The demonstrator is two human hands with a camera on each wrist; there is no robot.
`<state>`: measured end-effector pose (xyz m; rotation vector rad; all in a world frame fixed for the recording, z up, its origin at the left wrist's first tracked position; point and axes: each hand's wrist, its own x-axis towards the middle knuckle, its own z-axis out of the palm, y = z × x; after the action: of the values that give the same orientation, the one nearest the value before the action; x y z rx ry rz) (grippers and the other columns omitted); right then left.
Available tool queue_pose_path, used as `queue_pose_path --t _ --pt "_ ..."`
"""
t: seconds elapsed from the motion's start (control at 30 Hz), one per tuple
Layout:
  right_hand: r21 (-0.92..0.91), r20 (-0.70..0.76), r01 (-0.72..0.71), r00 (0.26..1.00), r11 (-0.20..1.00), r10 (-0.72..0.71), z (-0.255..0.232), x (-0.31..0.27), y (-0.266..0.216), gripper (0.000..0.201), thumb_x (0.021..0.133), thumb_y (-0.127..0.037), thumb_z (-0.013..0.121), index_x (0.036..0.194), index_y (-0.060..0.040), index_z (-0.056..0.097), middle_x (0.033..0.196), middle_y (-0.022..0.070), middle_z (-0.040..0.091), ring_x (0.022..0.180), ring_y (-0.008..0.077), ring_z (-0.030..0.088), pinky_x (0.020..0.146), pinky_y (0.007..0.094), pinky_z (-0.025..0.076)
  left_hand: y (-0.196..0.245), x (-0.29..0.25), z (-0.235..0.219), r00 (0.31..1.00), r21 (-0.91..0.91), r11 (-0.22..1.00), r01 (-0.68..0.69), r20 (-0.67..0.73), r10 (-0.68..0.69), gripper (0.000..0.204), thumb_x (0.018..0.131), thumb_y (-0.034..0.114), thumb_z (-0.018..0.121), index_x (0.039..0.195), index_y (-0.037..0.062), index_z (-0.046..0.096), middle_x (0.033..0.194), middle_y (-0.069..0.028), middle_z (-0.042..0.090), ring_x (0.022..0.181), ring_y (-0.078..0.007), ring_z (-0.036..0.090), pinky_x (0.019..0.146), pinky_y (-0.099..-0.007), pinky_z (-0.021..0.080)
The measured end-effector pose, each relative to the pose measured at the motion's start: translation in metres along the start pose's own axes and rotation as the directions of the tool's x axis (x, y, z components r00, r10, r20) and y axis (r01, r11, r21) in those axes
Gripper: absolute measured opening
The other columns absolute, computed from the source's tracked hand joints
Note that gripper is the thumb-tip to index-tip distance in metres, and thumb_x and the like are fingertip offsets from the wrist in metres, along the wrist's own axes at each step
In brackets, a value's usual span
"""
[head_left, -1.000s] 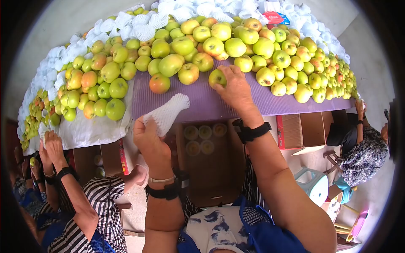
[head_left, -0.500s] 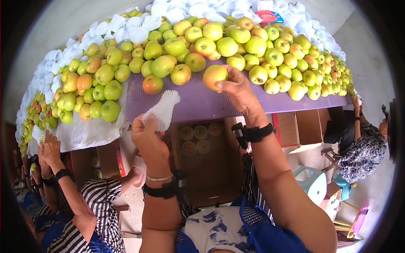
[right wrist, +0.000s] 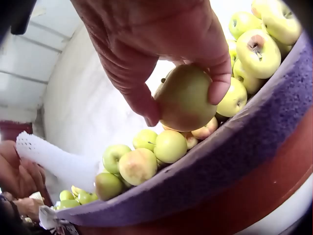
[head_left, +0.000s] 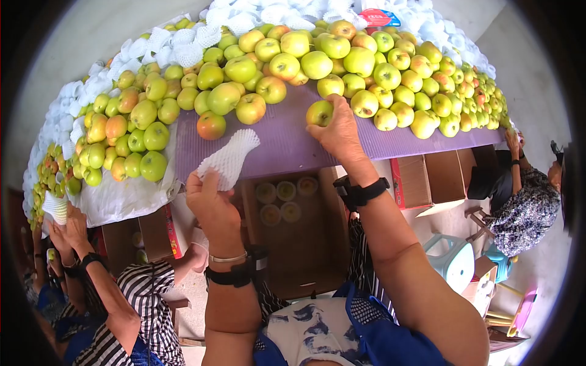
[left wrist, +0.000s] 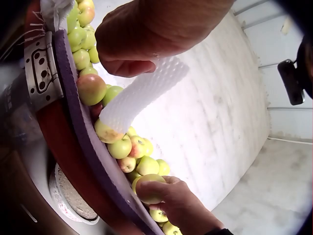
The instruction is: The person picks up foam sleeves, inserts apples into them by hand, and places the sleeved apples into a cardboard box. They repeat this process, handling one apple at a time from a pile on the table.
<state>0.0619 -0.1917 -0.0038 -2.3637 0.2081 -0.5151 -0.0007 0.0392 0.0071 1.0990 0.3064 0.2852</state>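
Note:
In the head view my right hand [head_left: 343,134] grips a green apple [head_left: 319,113] over the purple mat [head_left: 281,137], near the heap's front edge. The right wrist view shows thumb and fingers on either side of this apple [right wrist: 187,98]. My left hand [head_left: 213,213] pinches the lower end of a white foam net sleeve [head_left: 231,160], whose flared far end points up and away from the hand. Seen from the left wrist, the sleeve [left wrist: 142,95] hangs from the fingers of my left hand [left wrist: 146,36], with nothing visible inside it.
Heaped apples [head_left: 360,61] spread across the table, with a bank of white foam nets [head_left: 293,13] behind. Below the table edge is a cardboard box [head_left: 299,244] holding several wrapped apples. People work at left and far right. Another box [head_left: 436,180] and a stool [head_left: 455,265] stand at right.
The apple in my right hand was lifted and turned, showing its orange side half a second ago and its green side now. The left hand still holds the sleeve, nearly in place.

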Motion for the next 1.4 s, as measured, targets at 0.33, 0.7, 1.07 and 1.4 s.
queue_pose_path --t 0.33,0.7,1.07,1.4 --pt "0.062 0.251 0.153 0.954 0.986 -0.164 -0.02 0.002 0.011 0.053 0.066 -0.02 0.073 0.112 -0.0032 0.052 0.102 0.0215 0.057 0.097 0.0371 0.054 0.085 0.0416 0.044 -0.002 0.001 -0.001 0.998 -0.003 0.998 -0.055 -0.021 0.055 0.014 0.083 0.01 0.056 0.095 0.0029 0.056 0.088 -0.0043 0.062 0.072 -0.0102 0.059 0.05 -0.0191 0.04" --pt "-0.055 0.615 0.088 0.787 0.995 -0.036 -0.032 -0.005 -0.007 0.055 0.065 -0.019 0.073 0.111 0.0025 0.052 0.097 0.0163 0.061 0.09 0.0261 0.059 0.079 0.033 0.046 -0.008 0.004 -0.001 0.997 0.021 0.999 -0.048 -0.062 0.049 0.008 0.084 0.008 0.06 0.089 0.0051 0.054 0.081 -0.0031 0.061 0.06 -0.0087 0.054 0.045 -0.0188 0.038" --pt "0.768 0.636 -0.422 0.592 0.481 -0.496 -0.053 -0.045 -0.094 0.072 0.052 -0.024 0.077 0.115 0.0022 0.054 0.134 0.0138 0.034 0.119 0.0241 0.04 0.103 0.034 0.027 -0.002 0.0 0.015 0.944 0.228 0.93 -0.289 -0.093 0.316 0.019 0.077 0.0 0.065 0.082 0.0052 0.047 0.068 0.001 0.049 0.053 -0.0038 0.042 0.045 -0.0185 0.033" --pt "0.684 0.697 -0.671 0.485 0.286 -0.528 -0.024 -0.041 -0.07 0.06 0.065 -0.026 0.068 0.114 0.0068 0.053 0.112 0.0145 0.056 0.104 0.0201 0.053 0.092 0.0301 0.04 0.003 -0.013 0.018 0.919 0.206 0.903 -0.377 0.202 0.338 0.015 0.08 -0.002 0.063 0.087 0.0026 0.051 0.079 0.0002 0.053 0.069 -0.0058 0.05 0.06 -0.02 0.042"
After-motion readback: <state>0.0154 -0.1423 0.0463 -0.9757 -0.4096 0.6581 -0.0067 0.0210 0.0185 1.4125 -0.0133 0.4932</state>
